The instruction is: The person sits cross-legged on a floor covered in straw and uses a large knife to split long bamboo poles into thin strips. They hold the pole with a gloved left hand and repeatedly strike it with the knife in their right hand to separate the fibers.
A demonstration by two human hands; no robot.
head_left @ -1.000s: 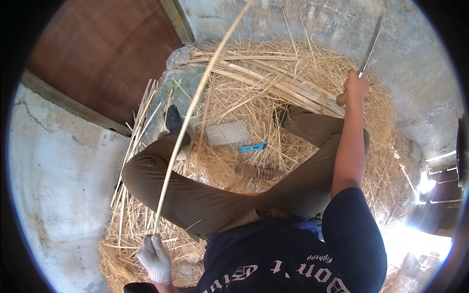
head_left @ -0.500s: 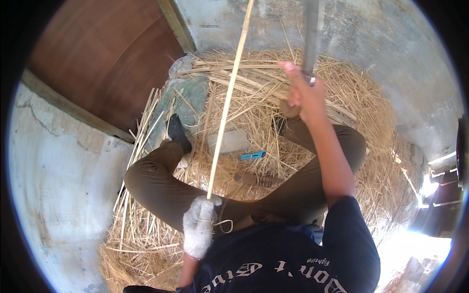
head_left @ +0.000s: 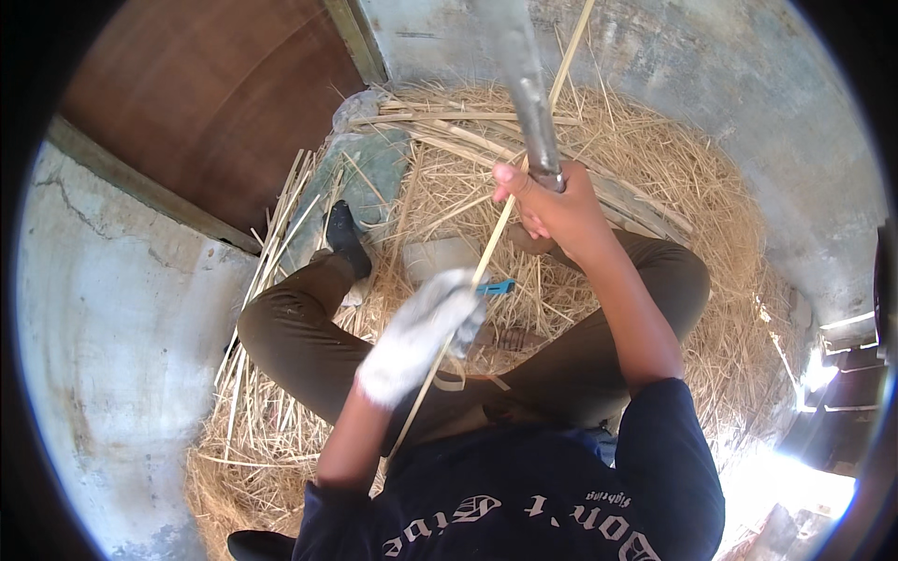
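Clasping the likely light, springy strip [head_left: 497, 234], the left hand [head_left: 423, 325] sat sensibly below the knife [head_left: 534, 112], clamped in the right hand [head_left: 566, 213].

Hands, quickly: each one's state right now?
White-gloved left hand: at the long pale woody strip; blurred, grip unclear.
Bare right hand: closed, holding the long grey metal-bladed knife.

There is room to pass over the straw [head_left: 739, 290] outside the right knee [head_left: 687, 280], while the long slanting strip [head_left: 496, 237] and the knife [head_left: 531, 103] bar the middle.
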